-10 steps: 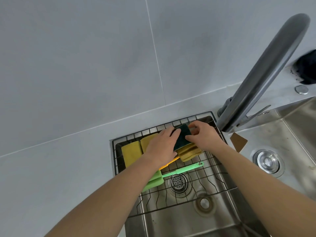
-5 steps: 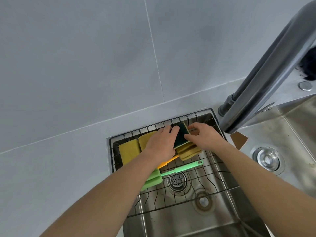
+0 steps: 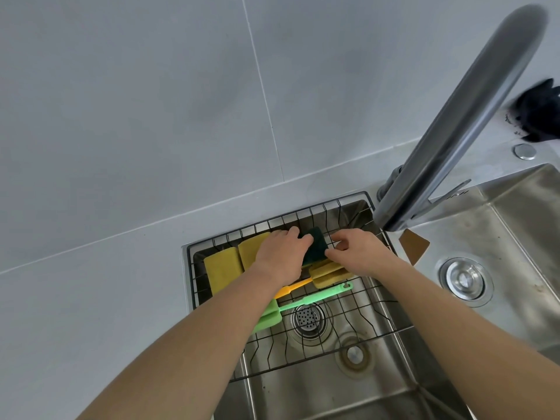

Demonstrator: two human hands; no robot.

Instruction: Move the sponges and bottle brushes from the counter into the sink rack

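A black wire sink rack (image 3: 339, 321) sits in the small steel basin. Two yellow sponges (image 3: 222, 268) lean at its far left. Both hands hold a dark green-faced sponge (image 3: 315, 247) upright at the rack's far middle: my left hand (image 3: 283, 256) grips its left side, my right hand (image 3: 357, 253) pinches its right edge. Another yellow sponge (image 3: 328, 275) lies just below it. A green bottle brush (image 3: 306, 301) lies across the rack, and an orange brush (image 3: 292, 287) shows partly under my left wrist.
A large steel faucet (image 3: 454, 131) arches overhead from the right. A second basin with a drain (image 3: 463, 280) lies to the right. A brown card (image 3: 415, 247) sits by the faucet base. A dark object (image 3: 539, 110) rests at the far right. Grey counter (image 3: 91, 298) spreads left.
Both hands stay on the green-faced sponge, which has shifted slightly toward the rack's far side. The view has moved a little; the other sponges and brushes lie as before.
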